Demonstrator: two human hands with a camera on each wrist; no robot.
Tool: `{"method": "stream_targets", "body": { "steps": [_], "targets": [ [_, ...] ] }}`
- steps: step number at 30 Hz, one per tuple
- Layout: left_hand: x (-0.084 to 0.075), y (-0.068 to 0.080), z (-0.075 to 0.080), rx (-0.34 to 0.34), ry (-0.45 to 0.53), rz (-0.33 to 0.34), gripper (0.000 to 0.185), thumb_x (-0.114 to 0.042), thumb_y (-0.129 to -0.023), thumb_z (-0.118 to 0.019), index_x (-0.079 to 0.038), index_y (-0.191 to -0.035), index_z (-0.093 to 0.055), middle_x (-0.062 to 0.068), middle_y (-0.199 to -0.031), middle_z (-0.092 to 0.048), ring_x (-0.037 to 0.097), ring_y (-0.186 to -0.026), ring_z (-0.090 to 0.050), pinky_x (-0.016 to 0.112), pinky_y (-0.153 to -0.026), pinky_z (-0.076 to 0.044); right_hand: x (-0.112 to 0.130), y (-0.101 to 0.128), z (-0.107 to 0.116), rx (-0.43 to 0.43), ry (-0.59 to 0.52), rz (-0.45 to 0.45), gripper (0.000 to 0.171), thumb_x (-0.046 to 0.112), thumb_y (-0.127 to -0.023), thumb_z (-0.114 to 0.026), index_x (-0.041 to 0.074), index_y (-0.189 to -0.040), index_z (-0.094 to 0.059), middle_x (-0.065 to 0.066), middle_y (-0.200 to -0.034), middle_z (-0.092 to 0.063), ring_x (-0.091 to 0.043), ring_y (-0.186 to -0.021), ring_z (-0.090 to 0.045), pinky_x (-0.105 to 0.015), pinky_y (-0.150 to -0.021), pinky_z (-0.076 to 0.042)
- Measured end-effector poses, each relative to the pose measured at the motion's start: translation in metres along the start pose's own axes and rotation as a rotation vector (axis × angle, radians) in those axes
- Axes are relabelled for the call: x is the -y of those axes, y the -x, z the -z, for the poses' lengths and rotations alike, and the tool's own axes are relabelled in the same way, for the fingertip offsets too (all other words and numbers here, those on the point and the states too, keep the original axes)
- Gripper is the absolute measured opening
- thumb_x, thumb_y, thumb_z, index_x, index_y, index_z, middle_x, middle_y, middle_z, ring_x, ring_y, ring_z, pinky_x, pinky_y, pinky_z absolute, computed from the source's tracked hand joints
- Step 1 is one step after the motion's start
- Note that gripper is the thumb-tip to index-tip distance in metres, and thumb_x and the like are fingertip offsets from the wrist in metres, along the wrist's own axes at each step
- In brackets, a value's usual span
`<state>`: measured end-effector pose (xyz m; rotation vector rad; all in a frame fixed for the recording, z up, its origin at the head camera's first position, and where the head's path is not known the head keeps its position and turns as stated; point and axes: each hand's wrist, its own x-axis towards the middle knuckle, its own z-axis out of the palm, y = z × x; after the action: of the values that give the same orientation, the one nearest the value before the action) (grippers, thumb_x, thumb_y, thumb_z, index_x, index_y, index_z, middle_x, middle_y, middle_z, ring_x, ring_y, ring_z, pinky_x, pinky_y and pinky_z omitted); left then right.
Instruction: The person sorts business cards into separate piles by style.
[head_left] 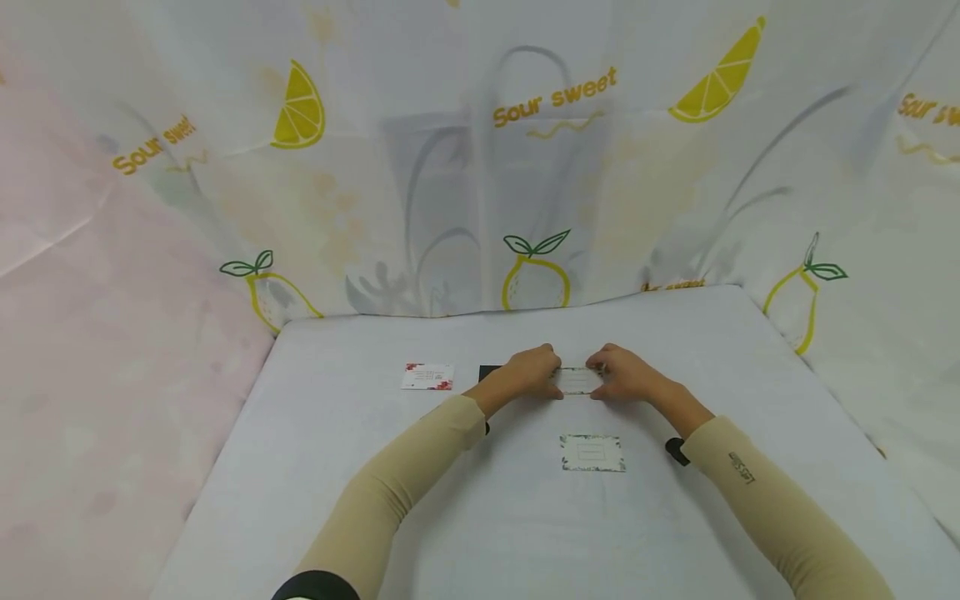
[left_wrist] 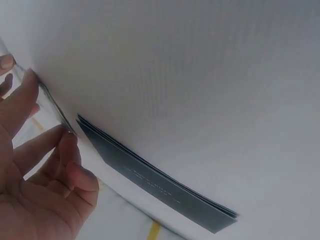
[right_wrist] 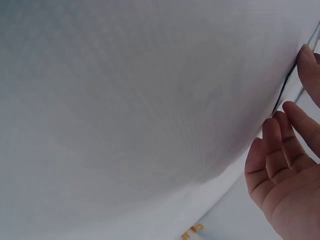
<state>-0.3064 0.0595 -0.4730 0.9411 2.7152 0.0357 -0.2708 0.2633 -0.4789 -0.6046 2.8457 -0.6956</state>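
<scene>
Both hands meet over the middle of the white cloth-covered surface [head_left: 360, 500], and between them they hold one small white rectangular card with a thin dark border [head_left: 577, 380]. The left hand [head_left: 531, 372] pinches the card's left end: in the left wrist view its thumb and fingertips [left_wrist: 70, 137] close on the thin edge of the card [left_wrist: 52, 107]. The right hand [head_left: 624, 374] pinches the opposite end, and the right wrist view shows its fingertips [right_wrist: 306, 62] at the card's edge [right_wrist: 283, 90]. So each grip is clamped on the card, which sits just above the surface or on it; I cannot tell which.

Nearer the person than the grip, a little to the right, lies a white square card with a green leafy border [head_left: 592, 453], flat on the surface and apart from both hands. Just beside the left wrist, on its outer side, lies a thin stack of dark grey cards [left_wrist: 155, 180], partly hidden in the head view. Further out to the left of that lies a white card with red flower corners [head_left: 427, 377].
</scene>
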Motion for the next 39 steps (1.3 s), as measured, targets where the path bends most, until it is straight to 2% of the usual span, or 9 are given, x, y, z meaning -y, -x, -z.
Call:
{"method": "stream_targets", "body": {
  "steps": [7, 12, 18, 24, 39],
  "targets": [
    [-0.001, 0.002, 0.002, 0.002, -0.011, 0.008, 0.051, -0.044, -0.084, -0.076, -0.009, -0.12, -0.068, 0.002, -0.106, -0.058, 0.013, -0.087, -0.05, 0.028, -0.074, -0.045, -0.004, -0.002, -0.003, -0.005, -0.03, -0.019, 0.053, 0.018, -0.076, -0.085, -0.005, -0.12, -0.064, -0.016, -0.111, -0.061, -0.03, -0.102, -0.059, -0.046, -0.091, -0.049],
    [-0.002, 0.004, 0.003, -0.002, -0.01, 0.043, 0.051, -0.045, -0.085, -0.076, -0.013, -0.122, -0.066, 0.001, -0.105, -0.058, 0.014, -0.09, -0.051, 0.03, -0.076, -0.047, -0.006, -0.003, -0.003, -0.013, -0.04, -0.029, 0.053, 0.019, -0.076, -0.085, -0.003, -0.12, -0.064, -0.016, -0.112, -0.06, -0.029, -0.102, -0.059, -0.046, -0.091, -0.049],
    [-0.002, 0.004, 0.004, 0.022, 0.014, 0.041, 0.051, -0.043, -0.087, -0.074, -0.012, -0.125, -0.064, 0.0, -0.106, -0.06, 0.013, -0.093, -0.051, 0.03, -0.082, -0.047, -0.004, -0.003, -0.004, -0.008, -0.049, -0.036, 0.052, 0.018, -0.077, -0.084, -0.003, -0.12, -0.065, -0.016, -0.113, -0.061, -0.029, -0.103, -0.059, -0.046, -0.091, -0.049],
    [-0.003, 0.005, 0.006, 0.033, 0.024, 0.037, 0.047, -0.04, -0.087, -0.075, -0.01, -0.121, -0.065, 0.0, -0.102, -0.061, 0.013, -0.09, -0.051, 0.029, -0.08, -0.046, -0.001, -0.002, -0.005, -0.015, -0.053, -0.019, 0.051, 0.015, -0.078, -0.083, -0.003, -0.121, -0.064, -0.016, -0.113, -0.062, -0.03, -0.102, -0.059, -0.046, -0.091, -0.048],
    [-0.003, 0.001, 0.007, 0.036, 0.101, 0.095, 0.044, -0.029, -0.084, -0.08, -0.006, -0.118, -0.063, 0.001, -0.098, -0.064, 0.013, -0.083, -0.053, 0.027, -0.075, -0.046, 0.005, 0.0, -0.006, -0.035, -0.05, 0.002, 0.048, 0.01, -0.079, -0.081, -0.005, -0.12, -0.063, -0.016, -0.113, -0.064, -0.031, -0.104, -0.06, -0.048, -0.094, -0.048]
  ]
}}
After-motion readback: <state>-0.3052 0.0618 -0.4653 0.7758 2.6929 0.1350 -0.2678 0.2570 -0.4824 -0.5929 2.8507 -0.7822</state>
